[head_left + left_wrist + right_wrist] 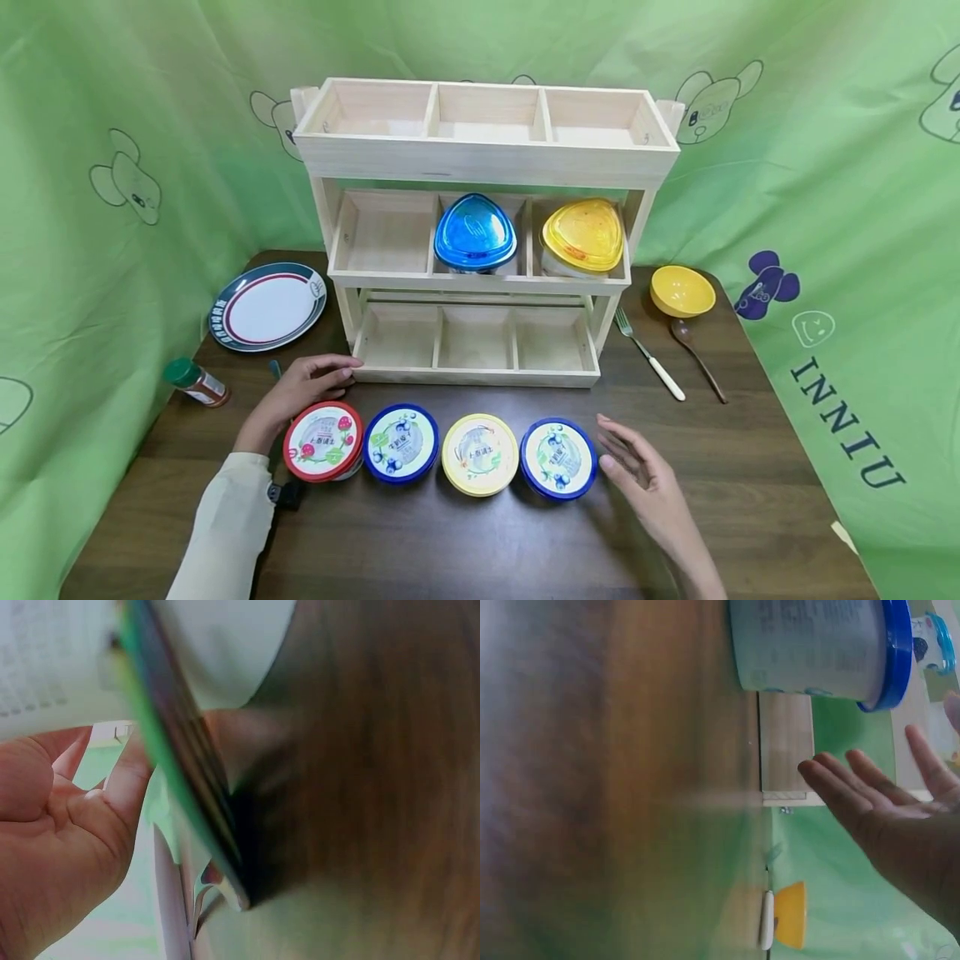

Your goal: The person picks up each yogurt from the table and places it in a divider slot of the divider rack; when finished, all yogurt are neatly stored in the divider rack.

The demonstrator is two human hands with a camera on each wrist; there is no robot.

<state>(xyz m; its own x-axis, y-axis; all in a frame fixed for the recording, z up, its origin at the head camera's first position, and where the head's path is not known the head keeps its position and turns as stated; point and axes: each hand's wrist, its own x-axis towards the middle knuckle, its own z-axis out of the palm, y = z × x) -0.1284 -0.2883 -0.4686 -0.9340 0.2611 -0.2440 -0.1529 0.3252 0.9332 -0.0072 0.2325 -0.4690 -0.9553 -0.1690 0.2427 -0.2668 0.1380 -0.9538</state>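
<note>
Four round tubs stand in a row on the table: a red-lidded tub (324,442), a blue-lidded tub (401,443), a yellow-lidded tub (480,455) and another blue-lidded tub (558,458). Behind the red-lidded one, my left hand (309,385) has its fingertips at the front left corner of the wooden shelf (480,377). My right hand (648,479) is beside the rightmost blue-lidded tub, fingers loosely spread and holding nothing. The right wrist view shows that tub (810,649) above the relaxed fingers (840,784).
On the middle tier sit a blue-lidded triangular container (476,233) and a yellow-lidded one (583,236). A plate (270,307) and a green-capped jar (197,382) lie left. At right are a yellow bowl (682,292), fork (651,357) and wooden spoon (699,361).
</note>
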